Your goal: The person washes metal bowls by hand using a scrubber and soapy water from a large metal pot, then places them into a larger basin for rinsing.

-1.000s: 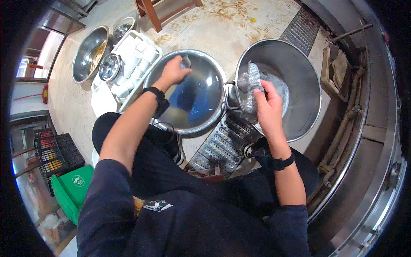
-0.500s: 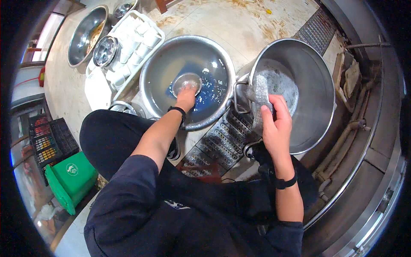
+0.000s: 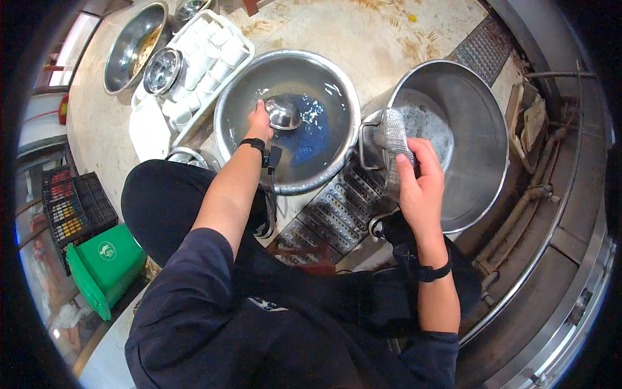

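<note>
My left hand (image 3: pixel 259 122) grips the edge of a small metal bowl (image 3: pixel 284 112), which is tilted over the water in a wide steel basin (image 3: pixel 353 97). A blue patch shows under the water. My right hand (image 3: pixel 422 178) pinches a grey woven scrubbing cloth (image 3: pixel 393 137) between thumb and fingers. The cloth hangs at the left rim of a tall steel stockpot (image 3: pixel 479 149), beside its loop handle (image 3: pixel 368 146). Foamy liquid (image 3: pixel 427 123) lies at the pot's bottom.
Left of the basin stands a white crate (image 3: pixel 243 52) of white cups, with a metal bowl (image 3: pixel 162 70) on its edge. Behind it is a larger steel bowl (image 3: pixel 126 55). A perforated drain grate (image 3: pixel 337 204) runs below; pipes (image 3: pixel 525 207) line the right; a green bin (image 3: pixel 107 266) is at left.
My left hand has lifted the bowl out of the water, turned it over and shifted slightly left and away. The right hand and cloth have barely moved.
</note>
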Action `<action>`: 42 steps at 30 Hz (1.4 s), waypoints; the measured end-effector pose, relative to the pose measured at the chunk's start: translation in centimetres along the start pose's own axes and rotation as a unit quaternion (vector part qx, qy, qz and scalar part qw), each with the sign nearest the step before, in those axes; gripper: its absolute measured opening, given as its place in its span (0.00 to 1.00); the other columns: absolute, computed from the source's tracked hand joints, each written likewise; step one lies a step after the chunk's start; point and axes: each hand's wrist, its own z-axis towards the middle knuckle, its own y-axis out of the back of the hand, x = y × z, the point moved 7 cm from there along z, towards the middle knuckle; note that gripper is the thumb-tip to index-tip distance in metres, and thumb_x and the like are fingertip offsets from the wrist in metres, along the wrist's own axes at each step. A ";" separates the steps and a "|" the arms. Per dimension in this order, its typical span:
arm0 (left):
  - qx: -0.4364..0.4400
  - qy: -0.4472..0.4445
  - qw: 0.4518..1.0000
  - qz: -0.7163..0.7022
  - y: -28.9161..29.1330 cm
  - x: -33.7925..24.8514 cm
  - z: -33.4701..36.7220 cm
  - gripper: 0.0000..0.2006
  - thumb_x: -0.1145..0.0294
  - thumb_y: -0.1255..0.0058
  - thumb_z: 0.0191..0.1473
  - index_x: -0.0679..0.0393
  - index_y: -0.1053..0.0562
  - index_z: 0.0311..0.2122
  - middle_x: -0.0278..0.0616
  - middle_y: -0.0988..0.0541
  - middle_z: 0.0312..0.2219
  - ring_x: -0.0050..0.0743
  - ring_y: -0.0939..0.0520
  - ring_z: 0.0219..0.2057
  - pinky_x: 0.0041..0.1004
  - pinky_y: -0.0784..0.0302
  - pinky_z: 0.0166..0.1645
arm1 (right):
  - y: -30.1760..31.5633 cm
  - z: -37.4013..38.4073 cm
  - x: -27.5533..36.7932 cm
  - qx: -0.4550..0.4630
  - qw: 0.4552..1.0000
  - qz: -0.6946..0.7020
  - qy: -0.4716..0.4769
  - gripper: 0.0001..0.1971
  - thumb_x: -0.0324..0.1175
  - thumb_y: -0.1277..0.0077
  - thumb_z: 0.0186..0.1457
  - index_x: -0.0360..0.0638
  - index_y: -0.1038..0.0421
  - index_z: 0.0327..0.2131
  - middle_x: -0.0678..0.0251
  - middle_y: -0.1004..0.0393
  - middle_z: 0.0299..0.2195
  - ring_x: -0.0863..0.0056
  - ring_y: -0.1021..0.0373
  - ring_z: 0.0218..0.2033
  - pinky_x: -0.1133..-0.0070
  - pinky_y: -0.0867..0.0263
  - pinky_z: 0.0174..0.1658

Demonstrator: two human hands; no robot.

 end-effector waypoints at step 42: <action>0.391 -0.230 0.830 0.324 -22.7 -27.7 -13.5 0.14 0.58 0.53 0.67 0.57 0.24 0.44 0.34 0.20 0.36 0.25 0.21 0.39 0.34 0.23 0.49 | 1.8 0.0 1.7 -0.013 1.000 -0.024 0.014 0.08 0.23 0.48 0.57 0.32 0.27 0.41 0.59 0.26 0.37 0.66 0.27 0.37 0.75 0.32 0.41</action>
